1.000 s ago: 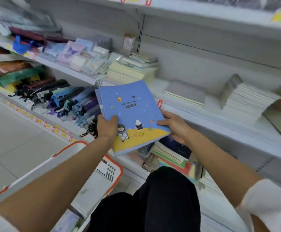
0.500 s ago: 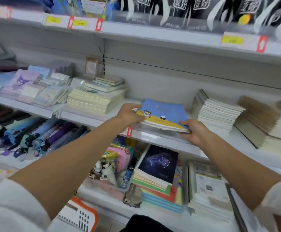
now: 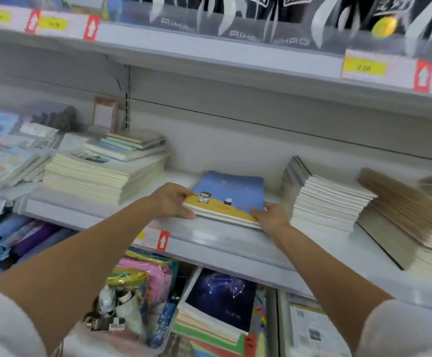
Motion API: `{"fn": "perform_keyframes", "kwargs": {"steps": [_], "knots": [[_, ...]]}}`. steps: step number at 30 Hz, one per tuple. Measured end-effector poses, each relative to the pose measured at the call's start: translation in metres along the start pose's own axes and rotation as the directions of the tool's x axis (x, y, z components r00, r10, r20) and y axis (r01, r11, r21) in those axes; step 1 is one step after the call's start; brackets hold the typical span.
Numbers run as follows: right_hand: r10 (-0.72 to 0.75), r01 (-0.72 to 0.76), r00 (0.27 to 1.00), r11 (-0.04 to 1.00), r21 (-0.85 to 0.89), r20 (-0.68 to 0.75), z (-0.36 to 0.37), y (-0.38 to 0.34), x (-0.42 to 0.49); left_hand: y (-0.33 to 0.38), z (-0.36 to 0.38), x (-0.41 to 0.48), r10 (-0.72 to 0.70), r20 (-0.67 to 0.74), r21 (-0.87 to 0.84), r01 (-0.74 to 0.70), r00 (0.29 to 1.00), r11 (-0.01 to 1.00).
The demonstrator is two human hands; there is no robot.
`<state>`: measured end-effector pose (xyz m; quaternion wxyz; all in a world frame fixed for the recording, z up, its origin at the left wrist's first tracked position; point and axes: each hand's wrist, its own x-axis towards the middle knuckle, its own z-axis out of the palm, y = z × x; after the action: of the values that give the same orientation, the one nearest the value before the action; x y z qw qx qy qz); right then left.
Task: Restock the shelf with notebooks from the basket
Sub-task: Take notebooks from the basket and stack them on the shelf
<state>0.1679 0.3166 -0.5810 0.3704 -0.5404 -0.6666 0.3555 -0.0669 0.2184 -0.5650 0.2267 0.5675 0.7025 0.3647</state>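
Head view showed the notebooks (image 3: 229, 199) lying on the shelf (image 3: 209, 235), between a cream stack (image 3: 101, 176) at nine o'clock and a white stack (image 3: 331, 202) at three. The left hand (image 3: 171, 202) pinched their near-left corner and the right hand (image 3: 271, 215) gripped the near-right. A second earlier they were held low, off the shelf. This batch looked nearly placed.

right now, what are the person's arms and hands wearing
The left hand and right hand are bare: no gloves, watch or rings show. The forearms are uncovered; a white left sleeve and white right sleeve begin near the elbows.
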Motion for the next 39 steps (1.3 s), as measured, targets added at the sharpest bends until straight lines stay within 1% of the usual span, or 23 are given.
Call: {"fn": "perform_keyframes", "kwargs": {"steps": [3, 6, 7, 9, 11, 14, 17, 20, 23, 26, 29, 34, 37, 39], "knots": [[-0.039, 0.033, 0.996, 0.997, 0.073, 0.074, -0.003, 0.003, 0.003, -0.006, 0.001, 0.009, -0.022, -0.121, -0.035, 0.018, 0.992, 0.999], [-0.006, -0.010, 0.997, 0.976, 0.218, 0.074, 0.000, 0.001, 0.010, -0.008, 0.002, 0.014, -0.043, -0.190, -0.002, 0.043, 0.981, 0.999], [0.025, -0.041, 0.998, 0.964, 0.262, 0.062, 0.002, 0.001, 0.014, -0.010, 0.002, 0.016, -0.047, -0.208, -0.005, 0.047, 0.977, 0.999], [0.072, -0.080, 0.996, 0.969, 0.235, 0.043, 0.005, 0.000, 0.019, -0.014, 0.003, 0.017, -0.051, -0.234, -0.028, 0.046, 0.971, 0.999], [0.098, -0.106, 0.994, 0.973, 0.204, 0.051, 0.006, 0.003, 0.026, -0.016, 0.003, 0.018, -0.055, -0.230, -0.046, 0.046, 0.972, 0.998], [0.107, -0.129, 0.986, 0.974, 0.185, 0.126, 0.002, 0.005, 0.030, -0.017, 0.001, 0.017, -0.081, -0.165, -0.138, 0.058, 0.983, 0.989], [0.086, -0.125, 0.979, 0.968, 0.216, 0.183, -0.001, 0.005, 0.031, -0.017, -0.001, 0.019, -0.096, -0.107, -0.158, 0.079, 0.990, 0.984], [0.067, -0.132, 0.964, 0.961, 0.245, 0.257, -0.003, 0.004, 0.030, -0.018, 0.000, 0.020, -0.097, -0.104, -0.166, 0.079, 0.990, 0.983], [0.036, -0.126, 0.920, 0.970, 0.209, 0.390, -0.008, 0.006, 0.030, -0.019, 0.001, 0.019, -0.085, -0.121, -0.152, 0.066, 0.989, 0.986], [0.007, -0.068, 0.886, 0.991, 0.117, 0.463, -0.007, 0.008, 0.028, -0.019, 0.003, 0.019, -0.062, -0.120, -0.139, 0.045, 0.991, 0.989], [0.014, -0.023, 0.892, 1.000, 0.016, 0.453, -0.002, 0.009, 0.025, -0.020, 0.003, 0.019, -0.055, -0.119, -0.120, 0.041, 0.991, 0.992], [0.003, -0.012, 0.905, 1.000, 0.020, 0.425, -0.002, 0.010, 0.023, -0.021, 0.004, 0.018, -0.015, -0.124, -0.055, 0.008, 0.992, 0.998], [0.007, 0.005, 0.905, 1.000, -0.028, 0.425, -0.003, 0.007, 0.018, -0.019, 0.003, 0.017, -0.001, -0.127, 0.021, 0.004, 0.992, 1.000], [0.001, 0.031, 0.910, 0.997, -0.070, 0.416, -0.004, 0.002, 0.011, -0.015, 0.001, 0.015, -0.007, -0.126, 0.107, 0.021, 0.992, 0.994]]}}
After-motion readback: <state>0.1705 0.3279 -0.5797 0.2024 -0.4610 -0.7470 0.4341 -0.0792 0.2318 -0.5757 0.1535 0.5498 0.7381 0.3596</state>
